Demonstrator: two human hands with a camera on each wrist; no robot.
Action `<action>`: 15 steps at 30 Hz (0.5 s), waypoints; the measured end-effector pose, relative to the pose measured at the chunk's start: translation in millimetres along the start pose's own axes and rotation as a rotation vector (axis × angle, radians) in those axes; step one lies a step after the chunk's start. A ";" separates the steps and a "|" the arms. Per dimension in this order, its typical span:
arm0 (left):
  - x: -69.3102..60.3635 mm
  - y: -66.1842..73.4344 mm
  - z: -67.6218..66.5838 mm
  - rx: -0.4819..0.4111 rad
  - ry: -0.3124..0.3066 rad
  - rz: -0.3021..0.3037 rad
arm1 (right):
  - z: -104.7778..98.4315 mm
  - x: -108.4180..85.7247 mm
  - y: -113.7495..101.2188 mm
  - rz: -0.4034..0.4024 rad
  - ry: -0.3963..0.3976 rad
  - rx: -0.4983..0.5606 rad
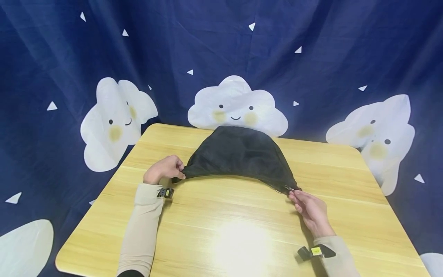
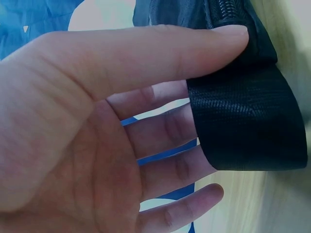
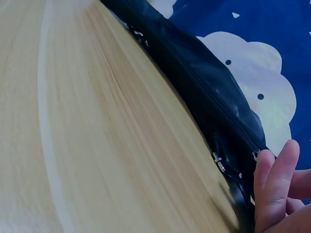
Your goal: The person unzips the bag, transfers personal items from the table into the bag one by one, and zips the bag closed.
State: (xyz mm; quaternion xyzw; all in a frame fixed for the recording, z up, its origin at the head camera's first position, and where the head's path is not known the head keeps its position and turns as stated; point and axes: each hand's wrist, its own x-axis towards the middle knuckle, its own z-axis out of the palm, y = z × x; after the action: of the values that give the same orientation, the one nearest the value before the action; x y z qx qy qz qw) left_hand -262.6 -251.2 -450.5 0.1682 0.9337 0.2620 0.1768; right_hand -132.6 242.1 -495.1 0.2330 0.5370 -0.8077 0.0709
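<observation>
A black crescent-shaped zippered bag [image 1: 238, 154] lies on the wooden table, its rounded side toward the curtain. My left hand [image 1: 167, 168] pinches the bag's left end. In the left wrist view, the thumb presses beside the end of a zipper [image 2: 227, 9], and a black strap loop [image 2: 250, 119] hangs across the fingers. At the other end, my right hand [image 1: 311, 209] pinches the bag's right corner by a metal zipper pull [image 3: 256, 155]. Another silver metal piece [image 3: 219, 162] shows along the bag's near edge. Exactly what the right fingertips grip is partly hidden.
The light wooden table [image 1: 207, 207] has rounded corners and a bright glare spot near its front. Behind it hangs a dark blue curtain [image 1: 166, 46] printed with white clouds and triangles. The bag's top reaches almost to the table's far edge.
</observation>
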 end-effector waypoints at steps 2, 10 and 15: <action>0.2 0.3 0.4 0.006 0.002 0.008 | -0.7 -0.5 0.9 -0.007 0.008 -0.009; -0.3 3.8 2.1 0.012 -0.008 0.007 | -5.9 -3.5 3.2 -0.031 0.007 -0.060; 0.9 6.3 4.7 0.013 -0.019 0.005 | -13.6 -7.2 -0.1 -0.011 0.015 -0.066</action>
State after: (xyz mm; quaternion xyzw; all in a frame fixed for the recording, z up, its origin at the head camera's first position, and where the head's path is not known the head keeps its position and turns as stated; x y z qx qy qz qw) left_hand -260.0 -243.6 -451.0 0.1742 0.9332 0.2548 0.1839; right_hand -122.2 253.4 -496.1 0.2336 0.5650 -0.7882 0.0703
